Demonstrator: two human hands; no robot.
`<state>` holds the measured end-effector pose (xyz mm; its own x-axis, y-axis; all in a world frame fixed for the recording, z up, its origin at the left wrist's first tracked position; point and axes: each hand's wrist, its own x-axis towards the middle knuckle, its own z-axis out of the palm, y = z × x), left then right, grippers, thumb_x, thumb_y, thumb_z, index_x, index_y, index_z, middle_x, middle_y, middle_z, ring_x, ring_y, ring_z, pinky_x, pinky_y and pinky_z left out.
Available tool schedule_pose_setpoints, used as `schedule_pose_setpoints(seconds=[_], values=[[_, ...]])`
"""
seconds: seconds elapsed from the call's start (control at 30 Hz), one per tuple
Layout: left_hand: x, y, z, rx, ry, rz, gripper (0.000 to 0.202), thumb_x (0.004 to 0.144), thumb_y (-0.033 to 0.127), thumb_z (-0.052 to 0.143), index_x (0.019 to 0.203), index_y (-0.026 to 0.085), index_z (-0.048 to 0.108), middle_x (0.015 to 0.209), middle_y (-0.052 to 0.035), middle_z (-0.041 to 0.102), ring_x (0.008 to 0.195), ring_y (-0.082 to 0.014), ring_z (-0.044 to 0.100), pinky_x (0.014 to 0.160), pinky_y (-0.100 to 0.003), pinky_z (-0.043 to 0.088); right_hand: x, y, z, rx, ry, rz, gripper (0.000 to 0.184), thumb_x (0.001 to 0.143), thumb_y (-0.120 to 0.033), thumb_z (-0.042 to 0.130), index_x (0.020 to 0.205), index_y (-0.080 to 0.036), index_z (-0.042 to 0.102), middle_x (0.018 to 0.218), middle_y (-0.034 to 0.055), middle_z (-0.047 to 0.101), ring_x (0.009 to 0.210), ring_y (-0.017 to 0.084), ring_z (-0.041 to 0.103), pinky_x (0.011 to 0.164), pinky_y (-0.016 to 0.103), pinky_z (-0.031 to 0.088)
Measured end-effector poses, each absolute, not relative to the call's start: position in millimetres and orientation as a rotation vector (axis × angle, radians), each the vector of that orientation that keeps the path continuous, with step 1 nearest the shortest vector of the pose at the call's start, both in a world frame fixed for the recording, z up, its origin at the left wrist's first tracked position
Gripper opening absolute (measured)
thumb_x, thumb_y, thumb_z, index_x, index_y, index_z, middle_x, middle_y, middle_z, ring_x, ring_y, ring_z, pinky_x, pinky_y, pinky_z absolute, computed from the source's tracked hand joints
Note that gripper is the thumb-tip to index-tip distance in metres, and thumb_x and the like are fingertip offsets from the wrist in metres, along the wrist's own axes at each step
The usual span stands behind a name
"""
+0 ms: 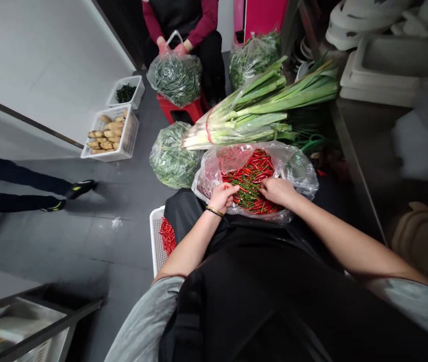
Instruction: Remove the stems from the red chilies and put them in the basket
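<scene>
Head view: at the far left, a person's dark-trousered legs [21,181] are being seen over the grey floor [112,246], and a metal rack [67,319] is being shown nearer the camera. Farther right, pale brown root vegetables [110,133] are being held in a white basket [133,133], and dark green vegetables [125,93] are being held in a smaller basket [138,94] just behind it. Left of the wearer's lap, loose red chilies [168,235] are being contained by a white crate [155,239]. Beyond it, a round bag of greens [174,156] is being seen, and past that a stuffed bag [176,78] is being steadied above a red stool [187,111] by a seated co-worker's gloved hands [172,49].

Near the middle, a red chili [244,190] is being pinched between the thumb and fingers of the left hand [223,196]. A heap of chilies [251,173] with green stems is being held in an opened clear plastic bag [299,171] at the lap, beneath and between both hands. Just beyond, long leeks [251,113] are being bound by a red band [208,125]. The right hand [276,191] is being rested on the heap's right part, fingers being curled inward; whether anything is being pinched there cannot be told. At the far right, white tubs [382,90] are being carried by a metal desk [372,161].
</scene>
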<state>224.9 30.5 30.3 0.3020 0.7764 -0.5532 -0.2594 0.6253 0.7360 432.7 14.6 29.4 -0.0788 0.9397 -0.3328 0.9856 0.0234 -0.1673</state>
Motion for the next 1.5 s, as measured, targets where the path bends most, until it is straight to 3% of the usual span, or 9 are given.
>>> schedule_pose_setpoints(seconds=[0.13, 0.23, 0.47, 0.83, 0.97, 1.07, 1.3, 1.4, 1.5], values=[[218, 38, 30, 0.516, 1.002, 0.704, 0.044, 0.06, 0.045, 0.077, 0.061, 0.016, 0.044, 0.042, 0.0091, 0.035, 0.033, -0.0028, 0.031, 0.033, -0.016, 0.016, 414, 18, 30, 2.034, 2.267, -0.385, 0.037, 0.092, -0.039, 0.04, 0.115, -0.016, 0.058, 0.114, 0.0168, 0.061, 0.088, 0.027, 0.065, 0.066, 0.033, 0.045], [213, 36, 30, 0.545, 1.005, 0.651, 0.036, 0.061, 0.04, 0.076, 0.071, 0.013, 0.055, 0.046, 0.0057, 0.045, 0.036, -0.0048, 0.039, 0.034, -0.017, 0.022, 395, 30, 26, 1.832, 2.366, -0.498, 0.033, 0.091, -0.038, 0.044, 0.107, -0.016, 0.062, 0.111, 0.0153, 0.062, 0.088, 0.026, 0.065, 0.067, 0.032, 0.045], [226, 22, 21, 0.598, 1.101, 0.611, 0.044, 0.056, 0.044, 0.081, 0.075, 0.015, 0.054, 0.045, 0.0098, 0.038, 0.034, -0.0018, 0.03, 0.034, -0.015, 0.015, 396, 16, 23, 1.963, 2.521, -0.813, 0.02, 0.085, -0.033, 0.051, 0.081, -0.018, 0.063, 0.085, 0.0061, 0.066, 0.076, 0.017, 0.06, 0.068, 0.025, 0.04], [228, 19, 16, 0.657, 1.089, 0.723, 0.048, 0.051, 0.046, 0.082, 0.075, 0.016, 0.054, 0.048, 0.008, 0.043, 0.038, -0.0023, 0.031, 0.038, -0.017, 0.015, 391, 10, 34, 1.985, 2.503, -1.57, 0.027, 0.08, -0.04, 0.053, 0.063, -0.019, 0.053, 0.058, -0.0016, 0.056, 0.054, 0.011, 0.049, 0.055, 0.023, 0.034], [223, 16, 26, 1.075, 1.063, 0.575, 0.036, 0.057, 0.042, 0.079, 0.068, 0.014, 0.059, 0.049, 0.0064, 0.043, 0.045, -0.0044, 0.032, 0.046, -0.019, 0.022, 399, 3, 33, 1.842, 2.367, -1.833, 0.044, 0.084, -0.054, 0.042, 0.061, -0.019, 0.053, 0.046, -0.0051, 0.044, 0.046, 0.01, 0.041, 0.048, 0.023, 0.029], [224, 16, 34, 1.496, 0.996, 0.514, 0.028, 0.06, 0.035, 0.077, 0.058, 0.015, 0.058, 0.054, 0.0035, 0.048, 0.055, -0.0077, 0.038, 0.055, -0.021, 0.03, 407, -1, 32, 1.878, 2.405, -1.894, 0.043, 0.08, -0.052, 0.05, 0.054, -0.019, 0.048, 0.048, -0.005, 0.044, 0.048, 0.009, 0.04, 0.047, 0.022, 0.028], [217, 21, 53, 1.327, 0.801, 0.531, 0.034, 0.064, 0.043, 0.076, 0.072, 0.013, 0.063, 0.06, 0.0018, 0.052, 0.055, -0.0069, 0.04, 0.057, -0.022, 0.032, 389, -8, 43, 1.592, 1.594, -3.102, 0.04, 0.071, -0.053, 0.064, 0.06, -0.021, 0.044, 0.039, -0.0101, 0.031, 0.032, 0.008, 0.035, 0.033, 0.021, 0.028], [206, 20, 61, 1.22, 0.782, 0.574, 0.036, 0.06, 0.044, 0.078, 0.07, 0.012, 0.064, 0.06, 0.0004, 0.054, 0.054, -0.0072, 0.043, 0.056, -0.023, 0.034, 384, 5, 44, 1.673, 1.593, -3.138, 0.04, 0.071, -0.05, 0.067, 0.058, -0.021, 0.043, 0.039, -0.0089, 0.035, 0.033, 0.008, 0.037, 0.033, 0.021, 0.03], [195, 14, 71, 1.164, 0.722, 0.588, 0.036, 0.056, 0.044, 0.081, 0.067, 0.012, 0.067, 0.062, -0.0038, 0.057, 0.057, -0.0102, 0.048, 0.057, -0.025, 0.037, 401, 23, 36, 2.201, 1.678, -2.952, 0.044, 0.071, -0.055, 0.063, 0.056, -0.022, 0.037, 0.037, -0.0088, 0.034, 0.033, 0.007, 0.034, 0.033, 0.019, 0.029]])
